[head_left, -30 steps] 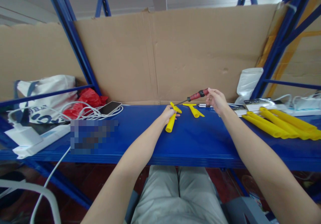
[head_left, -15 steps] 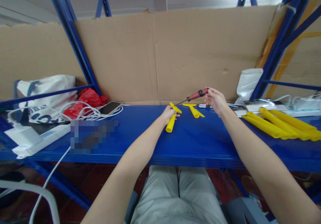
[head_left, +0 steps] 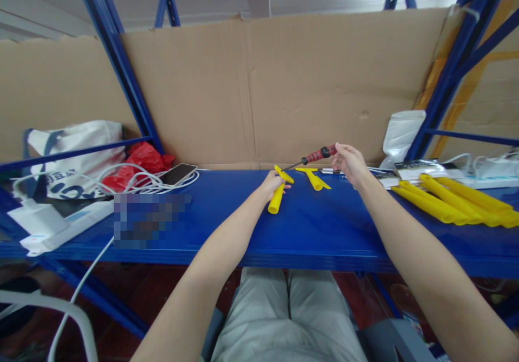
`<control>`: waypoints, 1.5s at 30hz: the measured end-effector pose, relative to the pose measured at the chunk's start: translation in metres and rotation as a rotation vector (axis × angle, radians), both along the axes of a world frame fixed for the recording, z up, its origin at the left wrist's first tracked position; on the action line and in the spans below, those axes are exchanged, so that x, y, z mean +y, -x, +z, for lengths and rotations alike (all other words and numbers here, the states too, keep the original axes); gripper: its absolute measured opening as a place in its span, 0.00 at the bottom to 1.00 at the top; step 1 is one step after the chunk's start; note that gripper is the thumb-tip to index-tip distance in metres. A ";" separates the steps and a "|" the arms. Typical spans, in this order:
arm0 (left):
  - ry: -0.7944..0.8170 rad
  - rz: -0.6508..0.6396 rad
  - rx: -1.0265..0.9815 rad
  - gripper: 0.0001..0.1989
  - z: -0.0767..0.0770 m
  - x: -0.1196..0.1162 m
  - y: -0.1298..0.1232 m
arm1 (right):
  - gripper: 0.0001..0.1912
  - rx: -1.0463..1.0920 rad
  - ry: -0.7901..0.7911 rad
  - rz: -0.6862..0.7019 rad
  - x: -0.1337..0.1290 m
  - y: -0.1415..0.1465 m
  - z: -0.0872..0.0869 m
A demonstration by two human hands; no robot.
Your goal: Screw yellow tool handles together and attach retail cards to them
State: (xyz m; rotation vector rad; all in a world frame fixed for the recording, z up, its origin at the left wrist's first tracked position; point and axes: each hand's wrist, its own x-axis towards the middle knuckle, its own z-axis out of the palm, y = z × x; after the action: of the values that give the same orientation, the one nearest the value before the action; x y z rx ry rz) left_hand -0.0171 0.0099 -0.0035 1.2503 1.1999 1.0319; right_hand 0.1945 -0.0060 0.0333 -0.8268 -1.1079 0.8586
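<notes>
My left hand (head_left: pixel 269 185) is closed around a yellow plastic tube piece (head_left: pixel 276 199) with a crosspiece at its upper end, tilted over the blue table. In my right hand (head_left: pixel 349 161), the fingertips pinch the end of the red and black handle of a screwdriver (head_left: pixel 318 155). Its metal shaft slopes down to the left and meets the crosspiece of the yellow piece; the tip itself is hidden there. Just right of my left hand, other yellow parts (head_left: pixel 314 179) lie on the table.
Several yellow tubes (head_left: pixel 454 202) lie at the right by a white plastic bag (head_left: pixel 401 138). A phone (head_left: pixel 178 174), white cables, a red bag (head_left: pixel 140 162) and a white power strip (head_left: pixel 68 227) occupy the left. Cardboard (head_left: pixel 194 97) stands behind the blue table (head_left: pixel 320 238).
The screwdriver handle has turned a little about its own axis, and my right fingers have shifted slightly on its end. My left hand and the yellow piece stay in place.
</notes>
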 end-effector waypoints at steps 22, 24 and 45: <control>0.001 0.008 0.001 0.23 0.001 0.000 0.000 | 0.17 -0.016 0.048 -0.001 -0.006 0.004 0.003; 0.000 0.014 0.005 0.23 0.002 -0.002 0.000 | 0.15 -0.010 0.021 0.029 -0.006 0.004 0.003; 0.000 0.018 0.025 0.24 0.002 -0.002 -0.001 | 0.22 -0.059 0.057 0.002 -0.004 0.003 0.000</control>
State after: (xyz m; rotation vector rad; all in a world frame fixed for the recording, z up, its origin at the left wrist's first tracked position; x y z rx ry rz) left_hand -0.0163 0.0079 -0.0015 1.2578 1.2327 1.0324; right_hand 0.1913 -0.0102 0.0335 -0.9028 -1.1408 0.8756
